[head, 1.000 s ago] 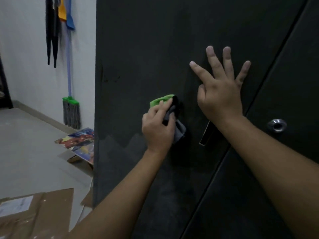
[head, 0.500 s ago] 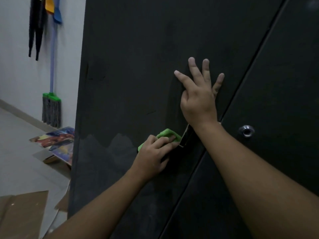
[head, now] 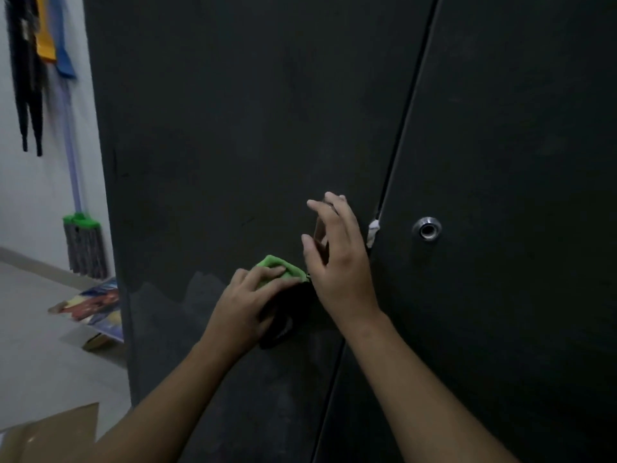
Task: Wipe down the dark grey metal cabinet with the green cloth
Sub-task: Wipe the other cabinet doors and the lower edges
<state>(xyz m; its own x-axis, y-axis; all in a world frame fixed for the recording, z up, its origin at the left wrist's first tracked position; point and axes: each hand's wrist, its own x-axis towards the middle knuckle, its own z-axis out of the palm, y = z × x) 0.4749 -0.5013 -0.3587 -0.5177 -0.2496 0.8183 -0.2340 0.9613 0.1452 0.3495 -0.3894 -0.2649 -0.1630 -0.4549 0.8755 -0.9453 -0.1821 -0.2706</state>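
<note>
Mid-wipe: L hand [head: 247,304] fingers curled on green cloth [head: 279,267], pressed to cabinet [head: 233,128] by handle [head: 320,228]. R hand [head: 339,262] half-bent at handle, grip unclear. Next, prob: dusty lower panel, needs firm pressure.

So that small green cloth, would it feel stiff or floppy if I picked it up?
Probably floppy: the green cloth is bunched into a soft wad under the left hand. Likely light, since that one hand pins it against the upright dark grey metal cabinet.
</note>
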